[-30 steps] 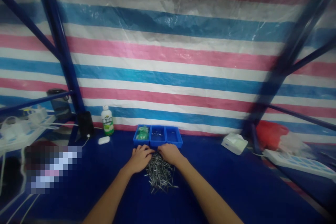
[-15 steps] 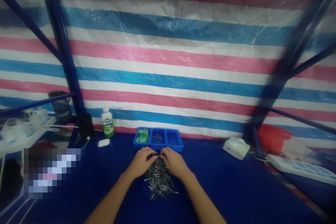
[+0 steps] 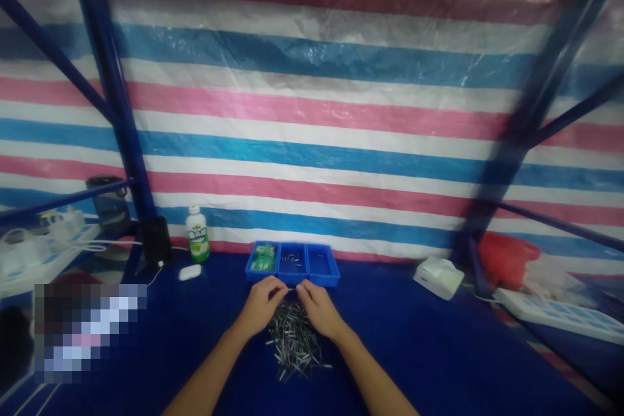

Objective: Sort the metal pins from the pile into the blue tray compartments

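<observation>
**Bare Hands Meet Over a Heap of Metal Pins**

A person works at a smooth dark-blue tabletop (image 3: 419, 351), where a loose heap of slim, silvery metal pins (image 3: 296, 343) forms the centre of the dial. The left hand (image 3: 262, 304), at eleven o'clock, and the right hand (image 3: 320, 309), at one, curl over its far edge, thumbs and forefingers pinched nearly closed. A single thin pin (image 3: 292, 289) appears to bridge the two sets of fingertips; its ends are hidden.

At twelve, just beyond the hands, sits a blue plastic tray (image 3: 322, 280) in three boxy sections: crinkled green packets (image 3: 263, 259) fill the left one, and a few loose pins (image 3: 292, 260) lie scattered in the middle one. Between ten and eleven stands a white-and-green plastic bottle (image 3: 197, 234), a glossy, rounded white case (image 3: 190, 272) near its base at ten. A boxy white tissue pack (image 3: 439, 278) rests at two, with a crumpled red plastic bag (image 3: 507, 260) beyond it. Wrinkled, shiny striped sheeting (image 3: 312, 149) in pink, white and blue backs the scene.
</observation>
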The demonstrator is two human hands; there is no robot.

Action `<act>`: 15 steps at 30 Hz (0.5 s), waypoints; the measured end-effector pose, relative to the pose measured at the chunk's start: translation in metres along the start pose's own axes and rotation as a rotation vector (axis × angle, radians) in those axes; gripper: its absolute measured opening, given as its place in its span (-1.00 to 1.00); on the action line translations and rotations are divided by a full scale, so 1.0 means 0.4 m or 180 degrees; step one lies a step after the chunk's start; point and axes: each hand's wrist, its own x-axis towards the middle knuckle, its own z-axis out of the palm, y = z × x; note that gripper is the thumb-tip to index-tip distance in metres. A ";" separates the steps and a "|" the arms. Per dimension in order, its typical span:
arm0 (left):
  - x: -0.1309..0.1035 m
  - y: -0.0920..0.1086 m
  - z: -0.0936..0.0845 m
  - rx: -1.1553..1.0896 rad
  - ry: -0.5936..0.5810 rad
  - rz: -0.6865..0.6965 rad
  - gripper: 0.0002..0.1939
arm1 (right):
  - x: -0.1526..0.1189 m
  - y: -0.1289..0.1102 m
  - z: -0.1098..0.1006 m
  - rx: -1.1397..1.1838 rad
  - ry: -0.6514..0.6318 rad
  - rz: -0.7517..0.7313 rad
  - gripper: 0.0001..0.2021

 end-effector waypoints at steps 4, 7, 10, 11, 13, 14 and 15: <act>-0.004 0.009 0.004 0.0118 0.0050 -0.0020 -0.74 | -0.003 0.001 0.008 0.0672 0.0133 0.0222 -0.56; -0.007 0.012 0.003 0.0160 0.0075 0.0009 -0.75 | -0.003 0.005 0.010 0.0873 0.0265 0.0392 -0.56; -0.007 0.008 0.002 0.0184 0.0093 0.0054 -0.78 | 0.002 0.013 0.011 0.1046 0.0296 0.0561 -0.57; -0.007 0.006 0.003 0.0185 0.0092 0.0068 -0.79 | 0.004 0.014 0.011 0.1108 0.0265 0.0593 -0.57; -0.004 0.000 0.005 0.0190 0.0082 0.0089 -0.79 | 0.009 0.017 0.012 0.1172 0.0215 0.0587 -0.57; -0.003 -0.002 0.007 0.0202 0.0077 0.0095 -0.79 | 0.011 0.018 0.013 0.1159 0.0211 0.0557 -0.57; -0.002 -0.003 0.009 0.0216 0.0072 0.0100 -0.79 | 0.013 0.018 0.013 0.1137 0.0221 0.0532 -0.57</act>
